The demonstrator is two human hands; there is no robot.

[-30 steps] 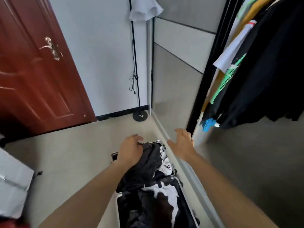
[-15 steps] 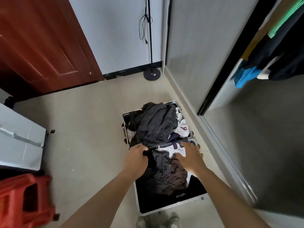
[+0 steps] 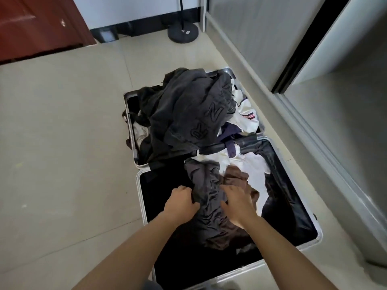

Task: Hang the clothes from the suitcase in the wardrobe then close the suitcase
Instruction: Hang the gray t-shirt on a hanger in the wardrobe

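Where suitcase (image 3: pixel 139 185) gapes, hands (image 3: pixel 209 203) on clothes (image 3: pixel 209 210).

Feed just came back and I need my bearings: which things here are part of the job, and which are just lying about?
Job:
open suitcase
dark grey garment, under left hand and right hand
black printed garment
white garment
wardrobe

Lying about:
lamp base
red-brown door

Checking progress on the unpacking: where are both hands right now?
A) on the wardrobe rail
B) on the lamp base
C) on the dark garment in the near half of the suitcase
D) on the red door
C: the left hand and right hand flank the crumpled dark garment in the suitcase.
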